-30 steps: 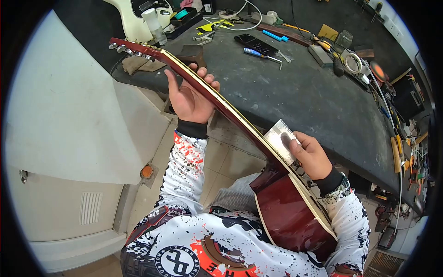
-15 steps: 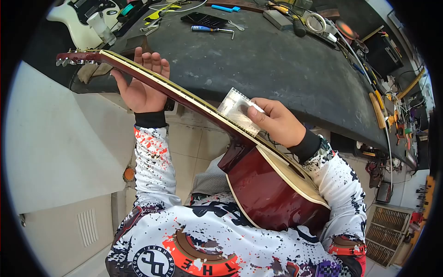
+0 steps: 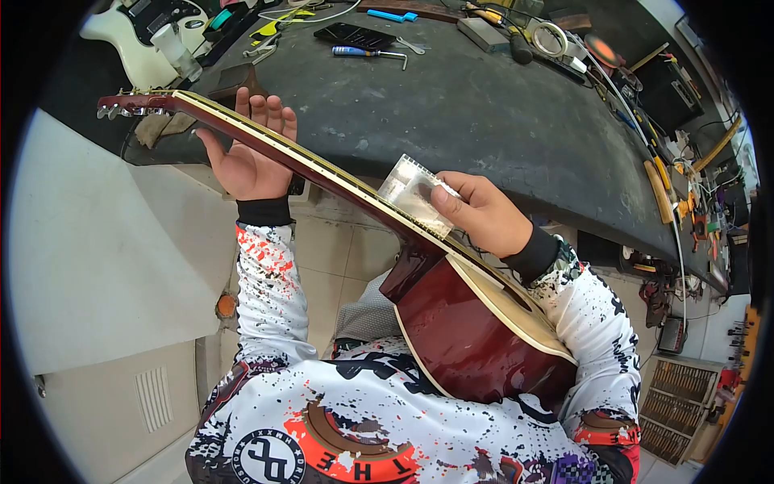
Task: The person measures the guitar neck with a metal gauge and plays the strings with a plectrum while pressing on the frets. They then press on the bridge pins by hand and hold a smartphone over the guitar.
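A dark red acoustic guitar (image 3: 476, 331) lies across my lap, its neck slanting up to the left and its headstock (image 3: 137, 104) at the upper left. My left hand (image 3: 254, 161) is open under the neck near the headstock, palm up, with the fingers stretched out past the far side. Between thumb and fingers, my right hand (image 3: 488, 214) grips a clear flat ruler gauge (image 3: 407, 187) with dark tick marks along its edges. The gauge's lower edge meets the fretboard side close to where the neck joins the body. My fingers behind it are partly hidden.
Beyond the guitar is a dark workbench (image 3: 484, 121). On it lie a blue-handled screwdriver-like tool (image 3: 355, 52), a black phone (image 3: 355, 35), a wrench (image 3: 411, 46) and a tape roll (image 3: 550, 39). A white electric guitar (image 3: 137, 44) is at the upper left. Cables and tools crowd the right side.
Almost nothing differs. The view has shifted very slightly, and both hands, the gauge and the guitar keep nearly the same positions.
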A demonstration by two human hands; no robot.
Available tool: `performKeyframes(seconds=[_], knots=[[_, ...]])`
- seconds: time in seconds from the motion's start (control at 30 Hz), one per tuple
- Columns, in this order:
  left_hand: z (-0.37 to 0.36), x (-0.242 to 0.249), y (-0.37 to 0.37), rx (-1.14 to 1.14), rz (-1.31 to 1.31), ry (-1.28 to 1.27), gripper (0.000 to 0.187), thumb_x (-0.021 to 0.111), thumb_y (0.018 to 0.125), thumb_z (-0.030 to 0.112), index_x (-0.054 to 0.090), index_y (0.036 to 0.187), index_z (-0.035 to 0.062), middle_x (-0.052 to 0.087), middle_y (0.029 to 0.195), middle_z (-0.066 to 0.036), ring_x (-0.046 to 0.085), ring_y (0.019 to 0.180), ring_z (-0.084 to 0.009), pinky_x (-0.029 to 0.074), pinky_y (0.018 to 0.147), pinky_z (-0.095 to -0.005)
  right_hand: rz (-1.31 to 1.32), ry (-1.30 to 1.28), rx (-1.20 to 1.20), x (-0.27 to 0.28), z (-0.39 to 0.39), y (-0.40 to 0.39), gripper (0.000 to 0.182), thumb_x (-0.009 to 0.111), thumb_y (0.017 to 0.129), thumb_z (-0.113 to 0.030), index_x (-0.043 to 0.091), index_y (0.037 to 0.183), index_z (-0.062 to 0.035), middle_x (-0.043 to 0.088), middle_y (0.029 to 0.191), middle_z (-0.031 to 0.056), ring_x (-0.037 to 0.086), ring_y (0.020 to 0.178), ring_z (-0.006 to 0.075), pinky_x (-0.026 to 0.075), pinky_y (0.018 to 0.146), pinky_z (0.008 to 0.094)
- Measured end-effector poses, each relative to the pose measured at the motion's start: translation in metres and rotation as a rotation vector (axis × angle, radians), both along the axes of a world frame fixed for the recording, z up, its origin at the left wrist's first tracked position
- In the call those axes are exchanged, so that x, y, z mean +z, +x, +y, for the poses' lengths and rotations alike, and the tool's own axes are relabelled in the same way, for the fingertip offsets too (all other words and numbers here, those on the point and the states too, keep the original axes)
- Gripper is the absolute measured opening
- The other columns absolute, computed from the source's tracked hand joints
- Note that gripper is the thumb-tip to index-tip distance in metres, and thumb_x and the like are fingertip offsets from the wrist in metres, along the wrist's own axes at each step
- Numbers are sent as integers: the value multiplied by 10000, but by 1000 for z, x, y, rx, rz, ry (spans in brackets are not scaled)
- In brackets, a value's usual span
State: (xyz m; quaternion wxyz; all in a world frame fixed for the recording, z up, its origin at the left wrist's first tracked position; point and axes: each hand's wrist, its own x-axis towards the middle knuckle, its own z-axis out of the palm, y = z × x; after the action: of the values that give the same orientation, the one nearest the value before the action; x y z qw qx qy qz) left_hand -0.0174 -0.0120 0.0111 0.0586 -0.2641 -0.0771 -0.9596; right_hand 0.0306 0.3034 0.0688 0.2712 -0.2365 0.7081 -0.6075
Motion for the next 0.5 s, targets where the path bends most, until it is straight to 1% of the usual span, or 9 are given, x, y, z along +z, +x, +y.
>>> performKeyframes(seconds=[0.3, 0.37, 0.5], knots=[[-2, -6, 0, -15, 14, 10, 739, 535, 899, 599, 458, 1351, 19, 586, 1229, -155, 533, 1190, -300, 363, 1062, -480, 13, 20, -7, 0, -1, 1, 447, 548, 990, -406, 620, 1119, 16, 639, 967, 8, 543, 881, 70, 458, 817, 256], [-2, -6, 0, -28, -37, 35, 776, 527, 876, 661, 482, 1327, 32, 575, 1192, -118, 503, 1189, -310, 363, 1068, -490, 5, 13, -6, -2, -1, -1, 455, 551, 988, -411, 617, 1126, 17, 640, 973, 11, 548, 887, 72, 461, 822, 258], [-1, -8, 2, -10, -57, 40, 776, 524, 877, 663, 487, 1324, 29, 570, 1187, -120, 500, 1188, -315, 363, 1066, -494, -7, 7, 1, -1, 0, 2, 460, 555, 985, -415, 614, 1131, 17, 640, 976, 11, 551, 891, 74, 462, 823, 258]])
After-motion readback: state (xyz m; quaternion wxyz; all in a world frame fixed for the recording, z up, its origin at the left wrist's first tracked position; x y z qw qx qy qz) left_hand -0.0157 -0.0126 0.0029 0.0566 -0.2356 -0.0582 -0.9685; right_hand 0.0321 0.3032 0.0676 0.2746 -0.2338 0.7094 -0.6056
